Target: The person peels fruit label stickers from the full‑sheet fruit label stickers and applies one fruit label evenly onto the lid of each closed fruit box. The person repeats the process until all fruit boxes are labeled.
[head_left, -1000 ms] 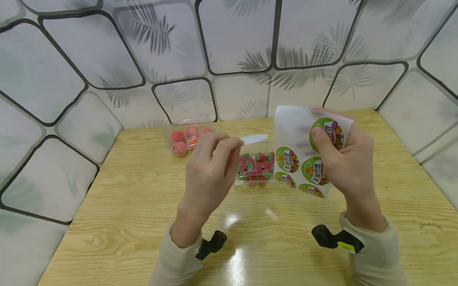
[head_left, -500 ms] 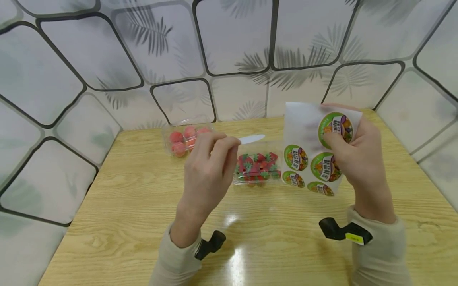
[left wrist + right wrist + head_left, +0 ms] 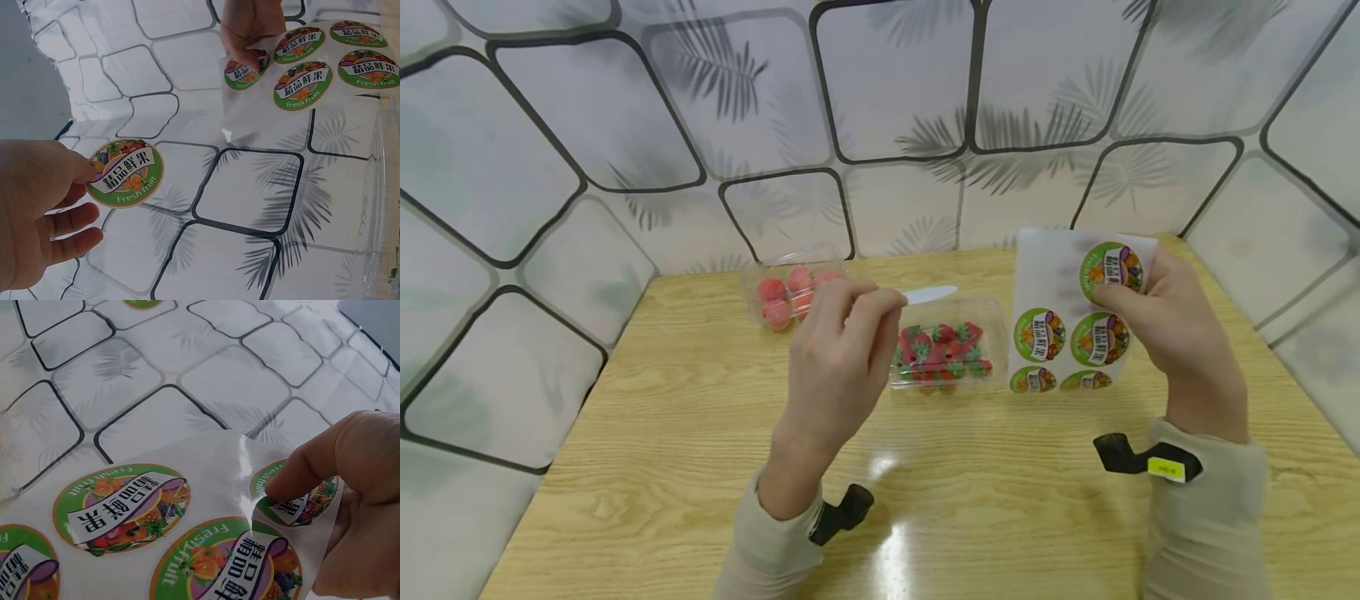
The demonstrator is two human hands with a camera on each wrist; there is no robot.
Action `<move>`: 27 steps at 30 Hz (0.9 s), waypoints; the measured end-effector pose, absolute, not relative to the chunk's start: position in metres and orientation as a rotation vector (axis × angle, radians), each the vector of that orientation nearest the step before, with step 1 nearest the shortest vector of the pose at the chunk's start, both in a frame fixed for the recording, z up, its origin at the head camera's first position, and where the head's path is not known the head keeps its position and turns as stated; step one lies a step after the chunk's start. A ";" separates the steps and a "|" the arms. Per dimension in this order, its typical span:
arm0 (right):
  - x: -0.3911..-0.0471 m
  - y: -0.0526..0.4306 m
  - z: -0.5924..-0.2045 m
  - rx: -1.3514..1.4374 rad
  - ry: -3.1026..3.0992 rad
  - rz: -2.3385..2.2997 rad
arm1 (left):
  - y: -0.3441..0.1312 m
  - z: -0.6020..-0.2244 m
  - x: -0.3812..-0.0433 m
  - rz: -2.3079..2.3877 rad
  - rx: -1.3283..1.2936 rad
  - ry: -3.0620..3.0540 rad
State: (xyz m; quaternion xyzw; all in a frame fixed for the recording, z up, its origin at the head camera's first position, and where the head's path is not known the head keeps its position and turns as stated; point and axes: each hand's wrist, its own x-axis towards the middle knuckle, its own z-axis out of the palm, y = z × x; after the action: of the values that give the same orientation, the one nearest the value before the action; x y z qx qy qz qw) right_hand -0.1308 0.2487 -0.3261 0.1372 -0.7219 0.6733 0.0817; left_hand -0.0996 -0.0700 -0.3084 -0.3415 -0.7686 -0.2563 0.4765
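My left hand pinches a round "Fresh fruit" sticker at its edge, between thumb and forefinger. From the head view the sticker shows only as a thin pale sliver, above the strawberry box. Over on the right, my right hand grips a white sticker sheet by its side, thumb pressed over one printed sticker. Several round green-rimmed stickers remain on the sheet, and its upper left part is bare. Beneath and between the hands lies a clear plastic box of strawberries.
A clear box of round pinkish-red fruit stands at the back left, partly behind my left hand. The wooden table meets a patterned wall covering at its back edge. Both wrists carry black camera mounts.
My right hand has moved right with the sticker sheet, farther from my left hand, uncovering the right end of the strawberry box. The left hand stays nearly still with its sticker.
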 end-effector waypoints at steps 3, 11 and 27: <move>-0.137 0.257 -0.332 0.357 -2.234 1.991 | -0.070 -0.308 -0.099 -0.620 -0.838 -1.882; -0.156 0.284 -0.356 0.160 -2.558 1.828 | -0.069 -0.308 -0.098 -0.612 -0.844 -1.875; -0.188 0.296 -0.390 -0.031 -2.808 1.586 | -0.068 -0.314 -0.103 -0.577 -0.855 -1.910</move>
State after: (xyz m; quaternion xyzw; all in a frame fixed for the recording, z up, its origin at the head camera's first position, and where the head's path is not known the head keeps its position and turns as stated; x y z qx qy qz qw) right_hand -0.1876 0.2958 -0.3905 -0.0097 -0.8699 0.4914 -0.0418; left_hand -0.1026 -0.0676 -0.3137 -0.3484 -0.7782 -0.2352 0.4665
